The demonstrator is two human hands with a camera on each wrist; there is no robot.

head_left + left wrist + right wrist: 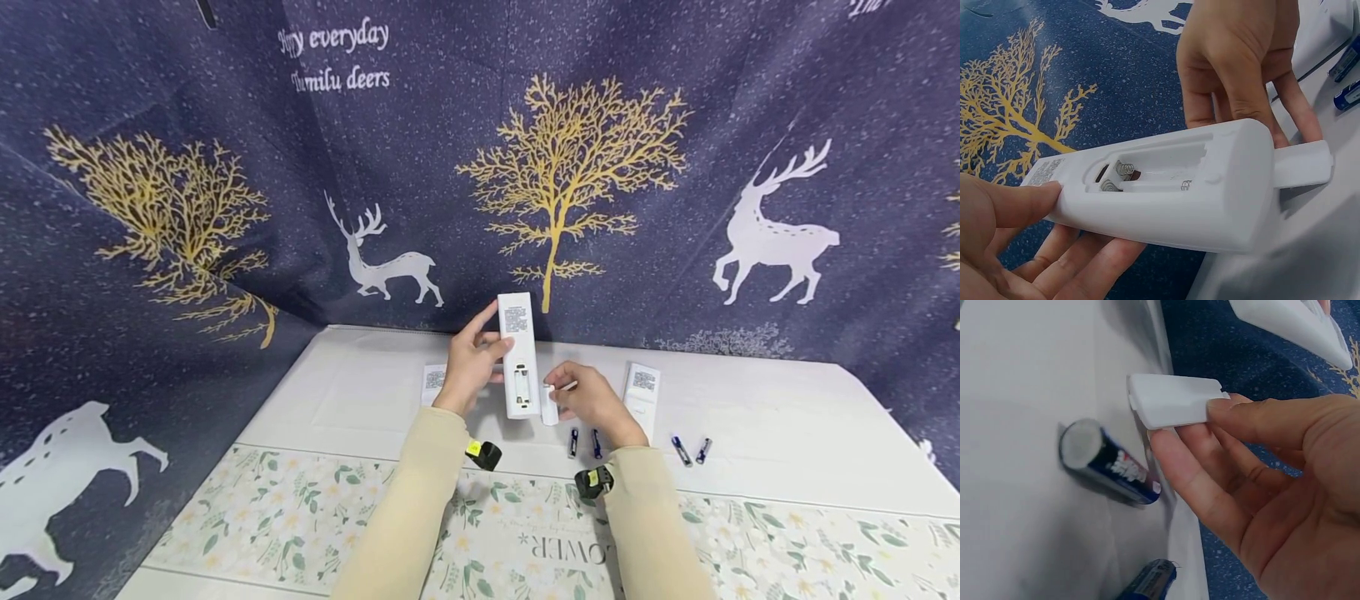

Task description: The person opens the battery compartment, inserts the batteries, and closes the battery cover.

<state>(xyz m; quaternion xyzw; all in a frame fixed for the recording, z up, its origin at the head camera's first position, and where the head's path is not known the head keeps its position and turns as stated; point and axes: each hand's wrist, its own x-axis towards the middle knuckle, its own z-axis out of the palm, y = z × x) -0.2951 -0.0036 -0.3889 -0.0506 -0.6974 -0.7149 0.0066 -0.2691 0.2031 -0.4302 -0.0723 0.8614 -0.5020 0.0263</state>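
My left hand (471,367) grips a white remote control (517,354) around its upper part, thumb across the back. The remote's back faces me, and its battery compartment (1154,170) is uncovered, with springs showing and no batteries inside. Between thumb and fingers, my right hand (588,396) pinches the white battery cover (1172,400) just right of the remote's lower end. Below the right hand, two blue batteries (573,442) lie on the table; one battery (1113,464) looms large in the right wrist view.
Another white remote (642,392) lies behind the right hand, and a third remote (432,382), partly hidden, lies behind the left. Two more batteries (681,451) rest farther right. A floral mat (300,517) covers the table's near side; a dark blue curtain (420,167) hangs behind.
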